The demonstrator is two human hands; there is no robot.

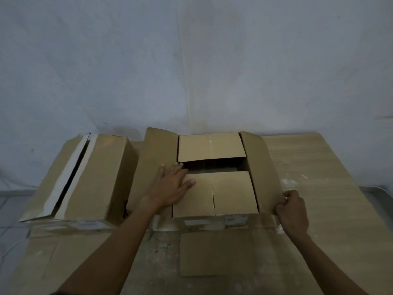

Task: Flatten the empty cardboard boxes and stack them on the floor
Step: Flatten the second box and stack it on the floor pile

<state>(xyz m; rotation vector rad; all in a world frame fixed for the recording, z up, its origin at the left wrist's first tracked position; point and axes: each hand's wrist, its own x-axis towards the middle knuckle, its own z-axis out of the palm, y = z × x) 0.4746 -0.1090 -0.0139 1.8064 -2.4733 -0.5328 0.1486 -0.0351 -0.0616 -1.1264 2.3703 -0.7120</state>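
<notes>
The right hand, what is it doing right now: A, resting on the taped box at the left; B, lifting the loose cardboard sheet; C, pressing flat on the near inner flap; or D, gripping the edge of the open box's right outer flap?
D: the right hand is curled around the near edge of the right outer flap of the open box.

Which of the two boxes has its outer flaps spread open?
The middle box, under both hands: its side flaps splay outward, inner flaps folded in. The left box has its taped flaps nearly shut, with only a slit.
</notes>
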